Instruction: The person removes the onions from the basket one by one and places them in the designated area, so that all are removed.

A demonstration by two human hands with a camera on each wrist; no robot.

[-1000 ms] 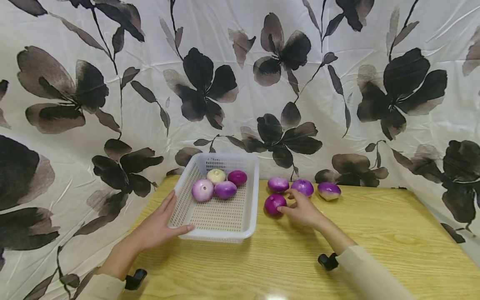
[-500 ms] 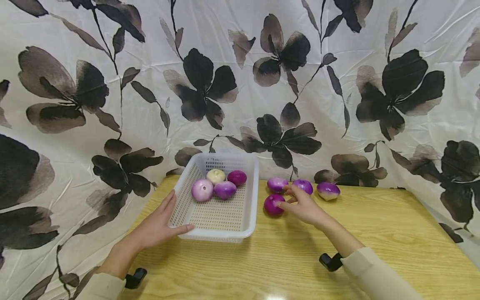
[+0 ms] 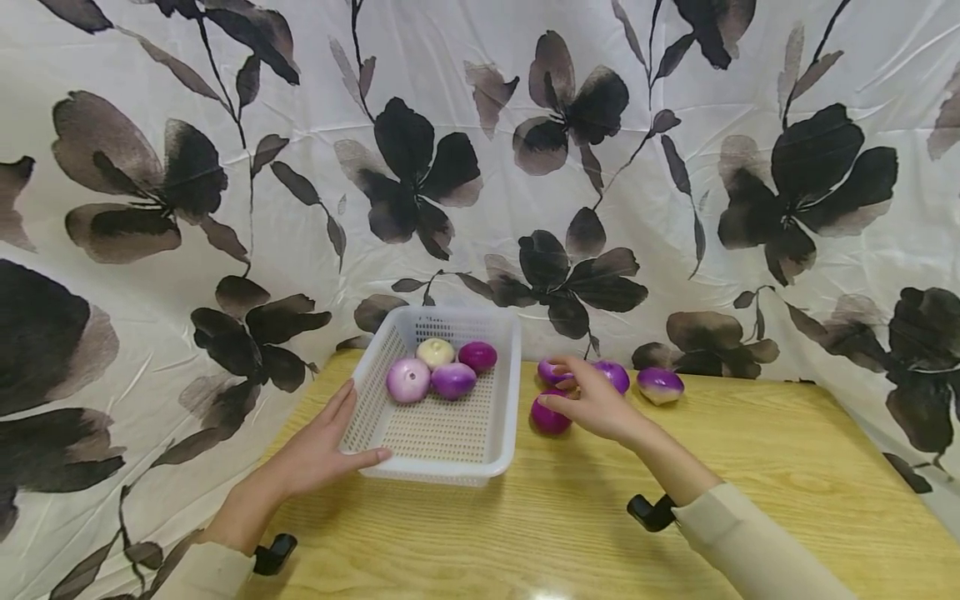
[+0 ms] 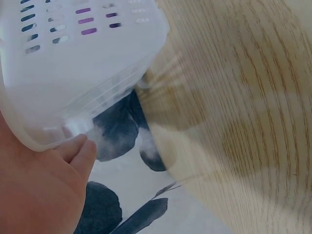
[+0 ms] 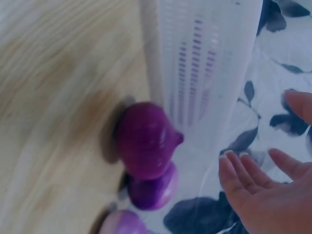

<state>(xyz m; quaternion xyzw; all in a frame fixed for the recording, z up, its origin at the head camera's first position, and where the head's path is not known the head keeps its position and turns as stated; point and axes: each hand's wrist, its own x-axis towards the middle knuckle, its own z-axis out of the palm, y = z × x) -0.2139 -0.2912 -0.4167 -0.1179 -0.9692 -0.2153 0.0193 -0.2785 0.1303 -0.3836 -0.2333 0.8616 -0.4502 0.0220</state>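
Observation:
My left hand holds the near left corner of a white plastic basket, thumb over the front rim and fingers along the outer side wall. In the left wrist view, fingertips show right at the basket's rim. Several peeled onions lie inside: a pale yellow onion, a dark purple onion, a purple onion and a light pink one. My right hand is over the onions on the table, fingers spread. Below its thumb sits a dark magenta onion, apart from the hand in the right wrist view.
Behind the magenta onion, a purple onion is partly covered by my right hand. Farther right lie another purple onion and a purple-and-white onion. The wooden table ends at a floral cloth behind and at the left.
My right hand has lifted slightly and shifted back, so its fingers now cover part of the rear onion. The left hand and basket stay in place.

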